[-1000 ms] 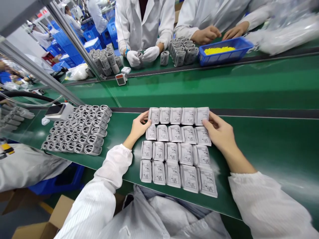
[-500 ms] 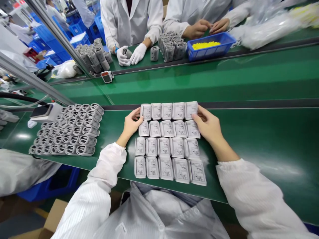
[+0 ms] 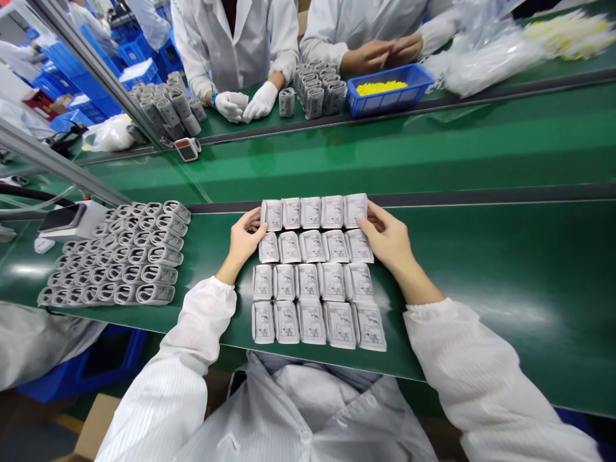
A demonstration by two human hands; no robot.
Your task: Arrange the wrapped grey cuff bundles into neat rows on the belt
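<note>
A block of flat grey-and-white printed packets [image 3: 312, 273] lies on the green conveyor belt [image 3: 505, 256] in several neat rows. My left hand [image 3: 246, 239] is bare and rests at the left end of the top rows, its fingertips touching the first packet [image 3: 272, 215]. My right hand [image 3: 385, 239] lies open on the right side, its fingers against the packets at the end of the upper rows. Neither hand lifts a packet. White striped sleeves cover both my forearms.
Rows of grey rolled cuffs [image 3: 115, 253] and a white device with a dark screen [image 3: 72, 219] stand left on the belt. Across a second green belt [image 3: 385, 157], a co-worker's white gloves [image 3: 245, 102] work beside grey rolls [image 3: 315, 92] and a blue tray of yellow parts [image 3: 389, 90].
The whole scene has shifted left and up in view as my head turned. My hands stay at the packet block's two sides. The co-worker's gloved hands have shifted slightly.
</note>
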